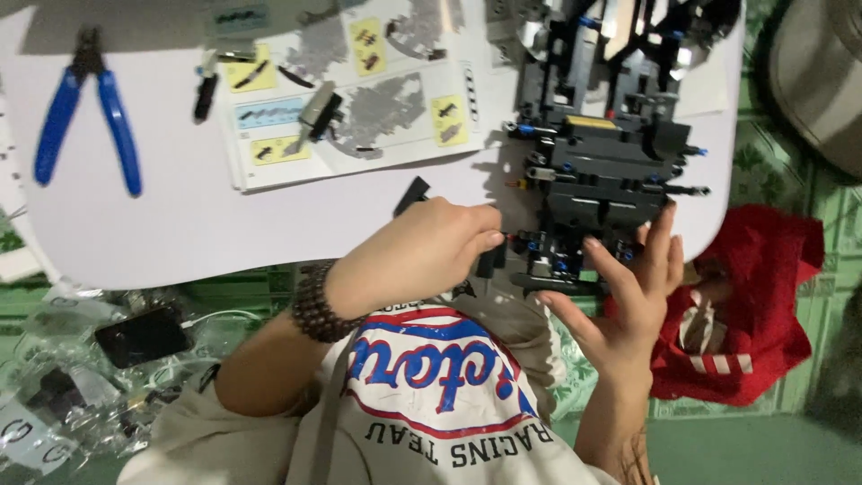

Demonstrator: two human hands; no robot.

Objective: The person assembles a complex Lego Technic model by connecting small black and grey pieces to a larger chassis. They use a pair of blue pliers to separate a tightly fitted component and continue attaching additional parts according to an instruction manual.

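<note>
Hands work a black brick-built vehicle chassis [602, 171] on the table [180, 233]: left hand [422, 251] pinching a small black piece, right hand [628, 287] spread against its edge. Rigid yet likely snap-apart; best held by the frame.

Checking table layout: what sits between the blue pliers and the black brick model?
In the head view, an open instruction booklet lies between the blue pliers and the black brick model, with small dark loose parts on and beside it.

White table [180, 224], blue pliers [90, 108], instruction booklet [359, 108] (open), black brick model [602, 153]

Home hobby corner — low white table [180, 233], instruction booklet [359, 99], blue pliers [90, 117].
</note>
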